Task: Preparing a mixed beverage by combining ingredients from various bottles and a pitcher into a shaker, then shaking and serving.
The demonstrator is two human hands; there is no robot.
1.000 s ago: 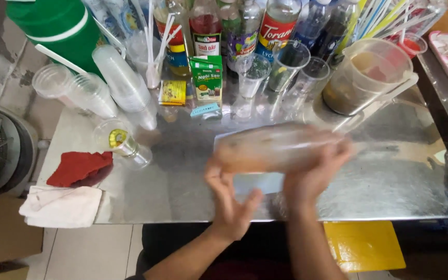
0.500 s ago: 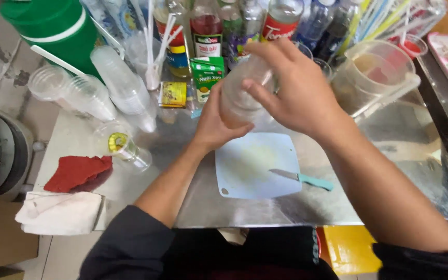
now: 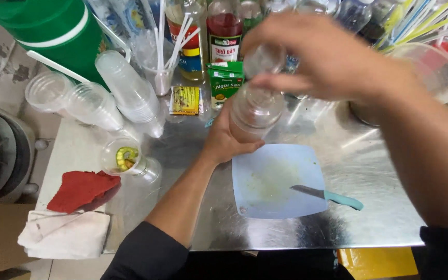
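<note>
Compared with a second ago, when both hands held the clear plastic shaker point(image 3: 255, 103) sideways and blurred in motion low over the bench point(image 3: 369, 218), the shaker now stands upright and raised above the far edge of the pale blue cutting board point(image 3: 276, 181). The left hand point(image 3: 224, 140) wraps its lower body from behind, fingers closed around it, while the right hand point(image 3: 322, 62) comes over the top and closes on the clear cap section, so the shaking looks finished and the work seems to have passed to the lid. Half a second ago the grip was much the same, only slightly higher, so the hands have settled rather than travelled. The teal-handled knife point(image 3: 333, 196) lies on the board's right part, blade pointing left, just below the hands. Behind the shaker, close, stand syrup bottles point(image 3: 225, 31), a small green carton point(image 3: 225, 83) and a cup of white straws point(image 3: 164, 57); to the left lie stacks of clear plastic cups point(image 3: 125, 93) on their sides and a green jug point(image 3: 47, 36). A single cup with a yellow slice point(image 3: 125, 158), a red cloth point(image 3: 81, 189) and a white cloth point(image 3: 66, 233) sit near the left front edge. Open room lies to the right of the board, on bare metal, up to the bench's near edge.
</note>
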